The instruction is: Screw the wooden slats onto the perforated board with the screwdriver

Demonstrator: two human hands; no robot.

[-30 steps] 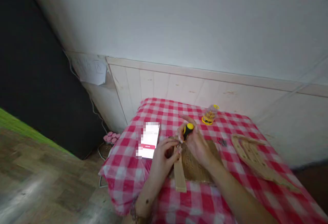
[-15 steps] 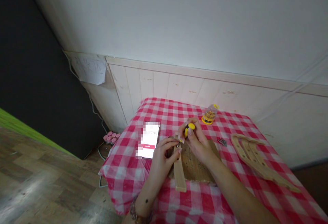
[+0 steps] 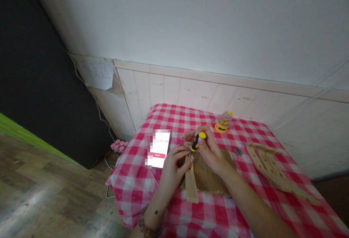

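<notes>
My right hand is closed round a short screwdriver with a yellow and black handle, its tip pointing down at the top end of a pale wooden strip. My left hand pinches that end of the strip, fingers pressed together beside the tip. The strip lies across a brown perforated wooden board on the red and white checked table.
A phone with a lit screen lies left of my hands. A small clear jar with a yellow lid stands at the back. Several dark screws and curved wooden pieces lie to the right. A wall stands behind the table.
The screwdriver handle has tilted and shifted slightly left as my right hand turned it. My left hand stays on the strip's end.
</notes>
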